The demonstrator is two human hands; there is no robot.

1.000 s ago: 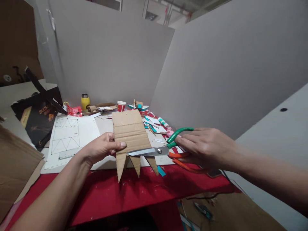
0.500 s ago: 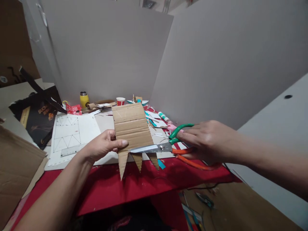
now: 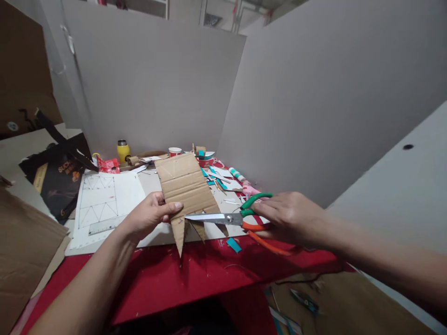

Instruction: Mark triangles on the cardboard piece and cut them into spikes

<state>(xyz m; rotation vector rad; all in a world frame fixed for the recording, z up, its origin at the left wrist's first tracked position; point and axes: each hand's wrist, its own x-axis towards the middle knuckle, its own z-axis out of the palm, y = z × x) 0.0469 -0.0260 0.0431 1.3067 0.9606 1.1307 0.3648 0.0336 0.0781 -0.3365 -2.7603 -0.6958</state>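
My left hand (image 3: 153, 211) pinches the left edge of a brown cardboard piece (image 3: 186, 184), thumb on its face. Pointed triangular teeth run along the cardboard's lower edge, and fold lines cross it. My right hand (image 3: 289, 218) grips a pair of scissors (image 3: 228, 218) with one green and one orange handle loop. The scissor blades look closed or nearly so. They lie across the bases of the teeth, with the tip beside the leftmost tooth, near my left thumb.
Behind the cardboard lies a white sheet with drawn triangles (image 3: 99, 197) and a clear ruler (image 3: 104, 225). A yellow bottle (image 3: 123, 151) and a paper cup (image 3: 174, 152) stand at the back. A teal scrap (image 3: 233, 245) lies on the red cloth (image 3: 157, 279). Grey panels (image 3: 157, 83) enclose the table.
The cardboard has tilted, its top leaning further left. My right hand and the scissors have shifted slightly left and lower in the view. The camera view has moved a little.
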